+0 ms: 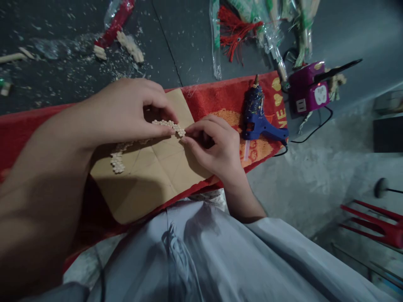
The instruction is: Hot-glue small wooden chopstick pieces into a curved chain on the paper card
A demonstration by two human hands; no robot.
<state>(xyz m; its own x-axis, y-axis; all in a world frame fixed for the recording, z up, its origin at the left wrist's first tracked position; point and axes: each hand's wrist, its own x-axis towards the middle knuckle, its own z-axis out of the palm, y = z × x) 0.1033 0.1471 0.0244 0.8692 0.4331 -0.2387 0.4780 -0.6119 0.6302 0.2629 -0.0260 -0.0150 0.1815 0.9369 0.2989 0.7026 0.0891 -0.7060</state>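
A pale, knobbly strip of small bead-like pieces curves over a tan board with faint lines drawn on it. Thumb and fingers of my left hand are closed on the strip near its right end. My right hand pinches the tip of that same end. Part of the strip passes out of sight under my left hand, and its other end shows on the board at the left. The board lies on a red patterned towel.
On the towel's right part rests a blue glue gun, nozzle pointing away. Beyond it stands a purple power socket. Plastic-wrapped bundles and red tassels lie at the back. A red stool is at far right.
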